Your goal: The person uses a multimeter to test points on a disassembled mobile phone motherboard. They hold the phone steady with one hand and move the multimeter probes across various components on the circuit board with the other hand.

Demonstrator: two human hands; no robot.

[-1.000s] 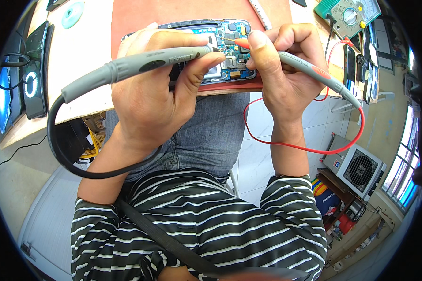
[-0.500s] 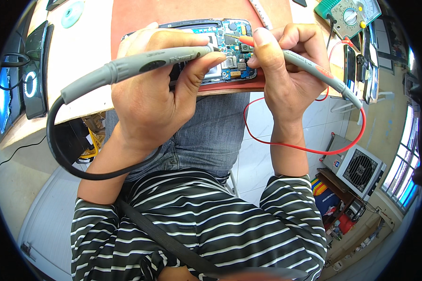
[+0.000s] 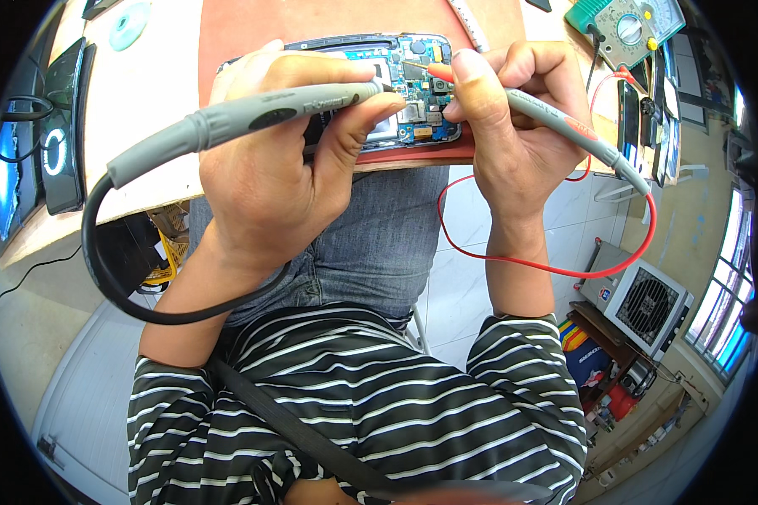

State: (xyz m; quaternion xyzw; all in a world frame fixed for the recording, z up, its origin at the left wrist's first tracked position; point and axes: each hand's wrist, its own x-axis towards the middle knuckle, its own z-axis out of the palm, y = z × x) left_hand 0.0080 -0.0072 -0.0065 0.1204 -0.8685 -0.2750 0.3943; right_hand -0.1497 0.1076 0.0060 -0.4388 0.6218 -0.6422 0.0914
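Observation:
An opened phone (image 3: pixel 425 133) lies on a reddish-brown mat (image 3: pixel 312 18), its blue circuit board showing. Pinched in my left hand (image 3: pixel 265 189) is a grey multimeter probe (image 3: pixel 244 120) with a black cable; its tip points at the phone's middle, and the contact point is hidden by my fingers. My right hand (image 3: pixel 522 135) is closed around another grey multimeter probe (image 3: pixel 556 122) with a red collar and red cable (image 3: pixel 564 269). Its thin metal tip reaches over the upper part of the board; whether it touches, I cannot tell. My left hand covers the phone's left part.
A green analog multimeter (image 3: pixel 623 29) stands at the far right with leads plugged in. Black phones (image 3: pixel 66 135) lie along the left edge. A turquoise disc (image 3: pixel 130 27) sits at the far left, a white pen-like tool (image 3: pixel 468 23) behind the phone. The red cable loops beside my right forearm.
Almost nothing differs. The right probe and my right hand have shifted very slightly to the left; my left hand and the phone stay in place.

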